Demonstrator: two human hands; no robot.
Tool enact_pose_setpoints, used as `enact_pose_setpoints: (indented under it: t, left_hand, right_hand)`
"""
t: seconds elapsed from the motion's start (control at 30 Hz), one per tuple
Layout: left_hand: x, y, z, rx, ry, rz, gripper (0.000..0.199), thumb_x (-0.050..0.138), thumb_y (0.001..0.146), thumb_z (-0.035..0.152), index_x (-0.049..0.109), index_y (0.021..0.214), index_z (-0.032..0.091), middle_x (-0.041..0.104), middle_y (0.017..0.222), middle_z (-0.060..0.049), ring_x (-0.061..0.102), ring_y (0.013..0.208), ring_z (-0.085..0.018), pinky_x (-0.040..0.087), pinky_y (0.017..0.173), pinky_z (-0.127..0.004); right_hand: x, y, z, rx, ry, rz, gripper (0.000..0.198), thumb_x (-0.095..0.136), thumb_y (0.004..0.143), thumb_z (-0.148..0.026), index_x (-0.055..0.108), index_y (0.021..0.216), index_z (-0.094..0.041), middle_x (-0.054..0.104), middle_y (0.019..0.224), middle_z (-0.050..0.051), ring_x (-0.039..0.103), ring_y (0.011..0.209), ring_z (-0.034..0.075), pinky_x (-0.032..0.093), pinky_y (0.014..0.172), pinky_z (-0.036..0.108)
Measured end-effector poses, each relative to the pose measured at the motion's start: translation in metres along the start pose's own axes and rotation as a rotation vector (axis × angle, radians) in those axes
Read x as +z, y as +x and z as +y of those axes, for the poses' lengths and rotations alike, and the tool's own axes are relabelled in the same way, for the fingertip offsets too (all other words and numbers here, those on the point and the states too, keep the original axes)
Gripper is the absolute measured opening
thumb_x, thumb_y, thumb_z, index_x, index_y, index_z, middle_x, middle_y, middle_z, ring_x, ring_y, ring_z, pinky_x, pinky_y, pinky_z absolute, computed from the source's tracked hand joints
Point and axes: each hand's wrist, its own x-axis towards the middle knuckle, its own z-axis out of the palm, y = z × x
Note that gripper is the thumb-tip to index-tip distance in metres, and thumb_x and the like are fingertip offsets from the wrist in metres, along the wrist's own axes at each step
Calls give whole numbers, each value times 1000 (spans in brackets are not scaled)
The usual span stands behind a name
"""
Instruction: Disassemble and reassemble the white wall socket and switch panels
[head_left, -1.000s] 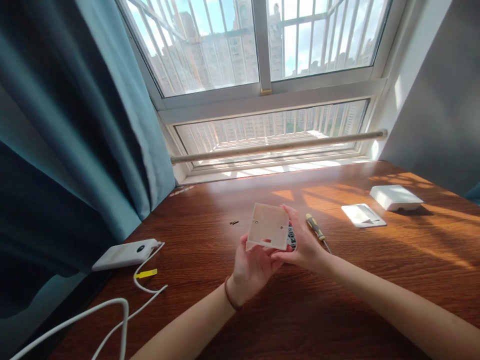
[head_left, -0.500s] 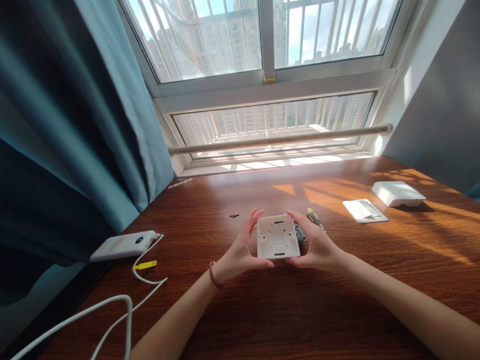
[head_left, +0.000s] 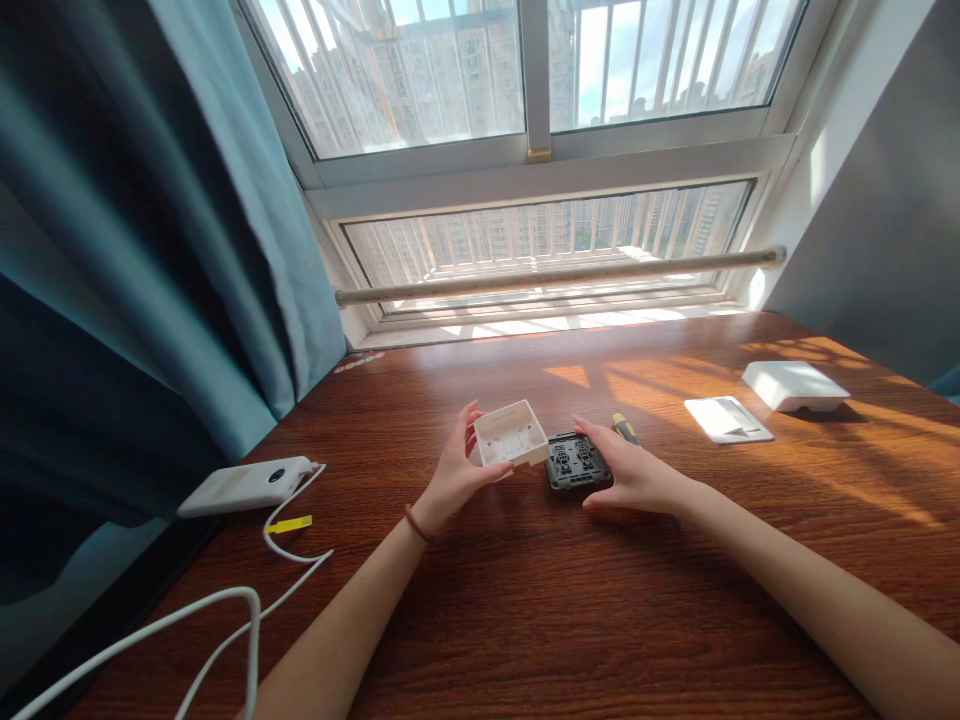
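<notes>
A white electrical back box (head_left: 512,436) is held tilted above the desk, with its hollow side up. My left hand (head_left: 461,465) is closed around its left side, thumb along the near edge and fingers behind. Just right of the box lies a dark grey switch module (head_left: 576,460), its slotted face up. Around the module's right side my right hand (head_left: 626,470) is spread, fingers at the far edge and thumb near the front corner. Whether it touches the module is unclear. Beyond the right hand, a yellow-and-black screwdriver handle (head_left: 624,428) shows partly.
At right on the wooden desk (head_left: 480,620) lie a flat white plate (head_left: 727,419) and a thick white block (head_left: 796,386). A white power bank (head_left: 247,486) with a white cable (head_left: 296,562) and yellow tag (head_left: 291,524) is at left. A window stands behind the desk.
The white box, earlier between both hands, has moved left in my left hand alone. My right hand has let go of it and come down beside the module, which is now uncovered.
</notes>
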Motion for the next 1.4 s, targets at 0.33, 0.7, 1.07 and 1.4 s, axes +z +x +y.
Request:
enact_pose_setpoints:
  t: [0.33,0.7,1.07,1.4]
  left_hand:
    - [-12,10,-11,-93,-58,-44,98,80,51,20,23,131,28,34,126,-8,40,121,-27,30,105,-43]
    - [36,-6,-4,-68,-153,-309,106,81,50,19,17,134,32,32,133,-9,38,124,-27,27,106,-45]
    - [66,-2,-7,-2,-141,-425,111,81,53,22,9,137,29,32,135,-12,37,125,-28,29,105,-46]
    - [58,-1,-13,11,-102,-395,92,78,57,31,29,135,24,29,142,-12,27,131,-32,19,110,-49]
  right_hand:
    - [8,3,2,53,-101,48,91,72,60,-45,30,135,-16,47,122,16,39,115,30,35,97,46]
    - [-71,-11,20,155,118,460,65,70,64,-47,46,119,-22,37,132,12,42,119,29,36,98,45]
    - [-37,-9,5,82,188,317,71,71,63,-45,38,122,-24,41,130,12,43,120,30,35,100,47]
    - [-8,-8,-17,27,108,197,78,73,63,-40,32,126,-21,43,123,13,44,116,28,36,100,46]
